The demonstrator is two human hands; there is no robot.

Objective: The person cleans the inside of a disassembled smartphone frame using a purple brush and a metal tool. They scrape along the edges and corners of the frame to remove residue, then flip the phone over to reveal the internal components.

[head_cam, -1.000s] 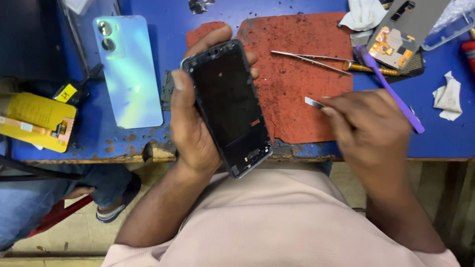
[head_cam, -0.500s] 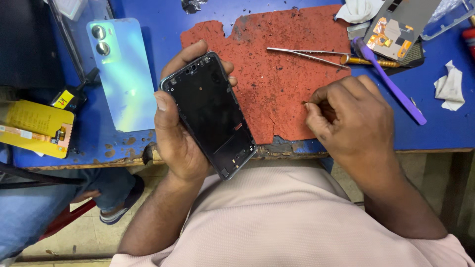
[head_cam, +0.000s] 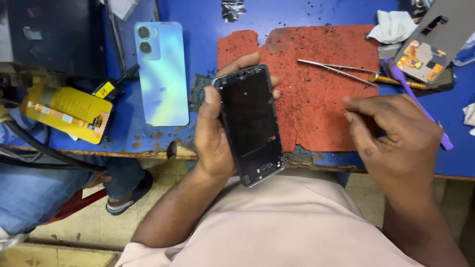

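Over the counter edge, my left hand clasps the phone frame; my right hand rests curled on the mat, its grip hidden.

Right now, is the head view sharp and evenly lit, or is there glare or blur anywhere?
Head view: mostly sharp and evenly lit; soft sheen on the light-blue back cover; the phone frame in the left hand reads dark but clear; the right hand is slightly soft.
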